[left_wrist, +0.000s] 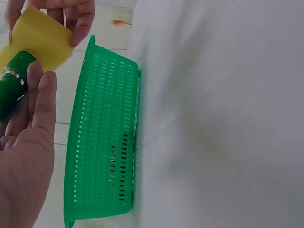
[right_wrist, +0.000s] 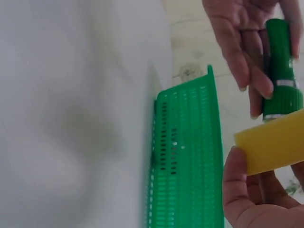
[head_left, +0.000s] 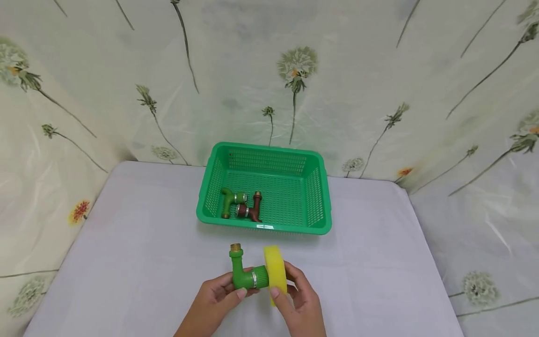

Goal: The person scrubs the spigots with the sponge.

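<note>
My left hand (head_left: 214,299) holds a green tap (head_left: 242,279) with a brass threaded end pointing up and a ribbed knob turned to the right. Thumb and fingers sit around the tap's body. A yellow sponge (head_left: 275,271) is pinched between the thumb and fingers of my right hand (head_left: 301,297). Its flat face touches the end of the ribbed knob. The left wrist view shows the sponge (left_wrist: 40,38) behind the knob (left_wrist: 20,64); from the right wrist, the sponge (right_wrist: 273,145) covers the knob's end.
A green plastic basket (head_left: 263,228) stands behind the hands on a white-covered table (head_left: 139,252). Inside at its left lie another green tap (head_left: 228,201) and a brown tap (head_left: 254,210). A flower-patterned curtain (head_left: 236,93) hangs behind and at both sides.
</note>
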A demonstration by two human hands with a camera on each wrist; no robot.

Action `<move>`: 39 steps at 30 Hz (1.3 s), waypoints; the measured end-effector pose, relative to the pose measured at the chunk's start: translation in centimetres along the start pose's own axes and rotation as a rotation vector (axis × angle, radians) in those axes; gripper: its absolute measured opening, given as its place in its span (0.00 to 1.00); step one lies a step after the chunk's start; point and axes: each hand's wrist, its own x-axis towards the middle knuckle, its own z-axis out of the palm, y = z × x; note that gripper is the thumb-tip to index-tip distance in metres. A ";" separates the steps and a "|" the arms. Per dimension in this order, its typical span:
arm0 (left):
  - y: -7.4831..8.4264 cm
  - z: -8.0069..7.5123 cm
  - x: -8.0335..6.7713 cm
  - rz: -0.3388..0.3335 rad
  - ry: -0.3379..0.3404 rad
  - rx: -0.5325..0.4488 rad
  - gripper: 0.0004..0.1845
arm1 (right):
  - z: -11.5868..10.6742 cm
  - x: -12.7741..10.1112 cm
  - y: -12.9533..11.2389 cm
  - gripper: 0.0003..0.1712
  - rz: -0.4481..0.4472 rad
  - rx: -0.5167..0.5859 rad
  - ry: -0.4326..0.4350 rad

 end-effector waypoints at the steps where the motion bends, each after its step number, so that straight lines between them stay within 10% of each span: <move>1: 0.0 -0.1 0.0 -0.039 0.027 0.014 0.23 | 0.1 -0.1 0.0 0.28 0.001 -0.014 -0.002; 15: -0.2 -0.5 0.0 -0.106 0.252 0.078 0.19 | 0.1 0.2 0.3 0.29 -0.065 -0.088 -0.060; 25: 0.2 -1.1 -0.1 -0.149 0.215 0.096 0.20 | -1.4 0.6 1.4 0.29 0.014 -0.131 -0.042; 33: 0.0 -0.8 -0.1 -0.173 0.192 0.067 0.20 | -0.4 0.4 -0.9 0.32 -0.173 -0.086 -0.069; 39: -0.1 -0.9 -0.2 -0.169 0.177 0.066 0.19 | -0.3 0.2 0.5 0.29 -0.015 -0.089 -0.048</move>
